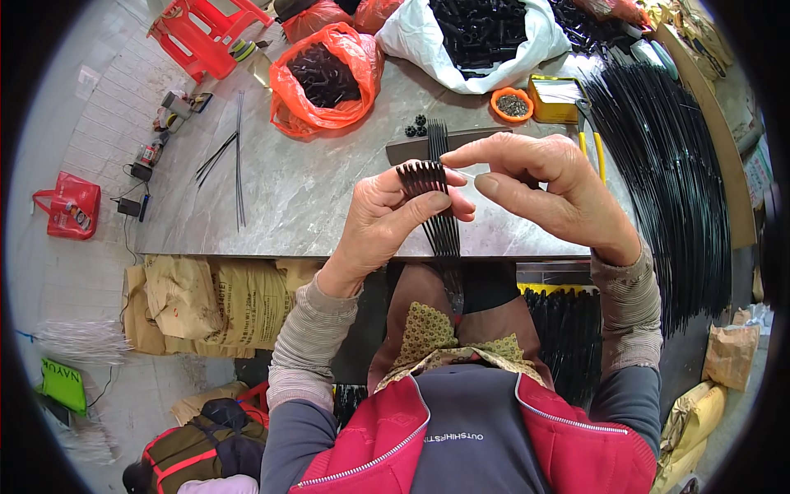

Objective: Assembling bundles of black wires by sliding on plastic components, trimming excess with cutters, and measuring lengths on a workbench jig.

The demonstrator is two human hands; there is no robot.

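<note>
One grey marbled tabletop [304,189] is filling the middle of the head view. Along its far edge, an orange-red plastic bag [288,107] and a white sack [403,33] are sitting open, both holding black parts. Near the white sack, an orange bowl [497,109] is holding small metal pieces, and a yellow tin [543,112] is standing just beside it. A yellow-handled tool [601,156] is lying near the tin, while a long heap of black rods [675,181] is running down the right side. A few loose thin rods [239,165] are lying on the left. Beyond, a red plastic stool [193,41] is standing on the floor, a red bag [74,210] is resting farther left, and brown paper sacks [185,300] are lying below the near edge.

A bundle of slender black rods [443,235] is crossing the near edge of the tabletop, its dark ends fanning out. The left hand [383,210] is clamping it between thumb and fingers. The right hand [547,181] is hovering to its right, thumb and index finger apart, the index fingertip reaching the bundle's edge; whether it is touching, I cannot tell.
</note>
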